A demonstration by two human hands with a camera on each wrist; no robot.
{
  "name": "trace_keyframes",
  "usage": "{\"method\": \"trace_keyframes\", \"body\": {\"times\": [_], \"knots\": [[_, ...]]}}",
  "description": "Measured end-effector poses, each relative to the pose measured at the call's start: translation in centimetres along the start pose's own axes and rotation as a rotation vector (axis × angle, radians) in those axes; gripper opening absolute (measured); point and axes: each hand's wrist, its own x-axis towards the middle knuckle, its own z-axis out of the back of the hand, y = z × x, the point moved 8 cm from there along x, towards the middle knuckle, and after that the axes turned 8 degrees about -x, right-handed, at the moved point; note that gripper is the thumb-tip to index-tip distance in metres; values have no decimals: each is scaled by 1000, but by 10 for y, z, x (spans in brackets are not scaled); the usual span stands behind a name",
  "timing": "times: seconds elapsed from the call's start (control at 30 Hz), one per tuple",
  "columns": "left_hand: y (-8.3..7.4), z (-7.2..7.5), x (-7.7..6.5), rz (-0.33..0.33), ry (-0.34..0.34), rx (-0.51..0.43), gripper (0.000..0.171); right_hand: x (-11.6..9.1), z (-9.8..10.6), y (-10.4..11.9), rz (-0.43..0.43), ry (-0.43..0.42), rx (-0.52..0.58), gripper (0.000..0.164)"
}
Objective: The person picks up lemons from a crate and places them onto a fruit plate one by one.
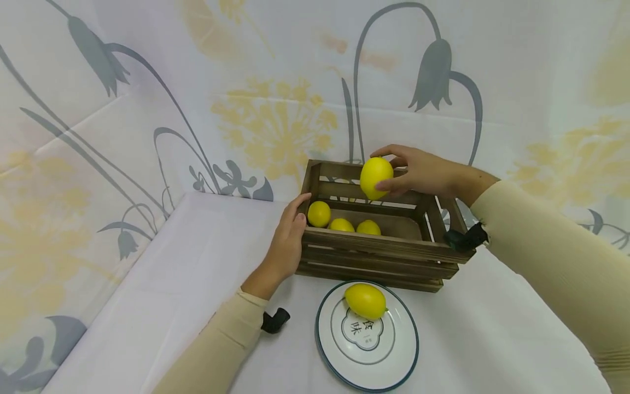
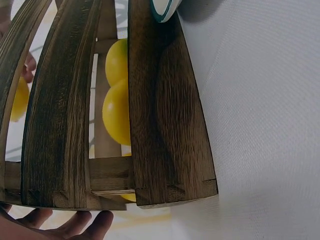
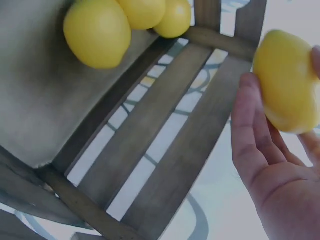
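Observation:
My right hand (image 1: 418,172) pinches a yellow lemon (image 1: 376,178) between thumb and fingers, above the back part of a brown slatted wooden crate (image 1: 379,262). In the right wrist view this lemon (image 3: 287,82) is apart from the crate's slats. My left hand (image 1: 283,246) rests against the crate's left end, its fingers reaching along that side. Its fingertips (image 2: 102,220) show beside the end slats in the left wrist view. Inside the crate, toward the left, lie three lemons (image 1: 319,214). Another lemon (image 1: 365,301) lies on a white plate (image 1: 398,361) in front.
The plate has a dark blue-green rim and printed characters, and stands just before the crate on a white cloth (image 1: 216,246). A floral-printed curtain (image 1: 285,65) hangs close behind the crate and along the left. Dark straps (image 1: 275,320) are on both wrists.

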Motion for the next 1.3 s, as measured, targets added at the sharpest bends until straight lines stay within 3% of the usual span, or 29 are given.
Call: {"method": "trace_keyframes", "body": {"times": [0.37,0.67,0.97,1.3], "knots": [[3,-3,4,14,10,-15,49,-26,-1,-11,-31,-198,81,75],[6,-4,5,22,8,-17,50,-41,-10,-17,-13,-257,134,77],[6,-4,4,21,12,-26,49,-55,-19,-14,0,-352,242,69],[4,-3,3,7,14,-36,50,-83,-28,3,122,-446,224,63]]}}
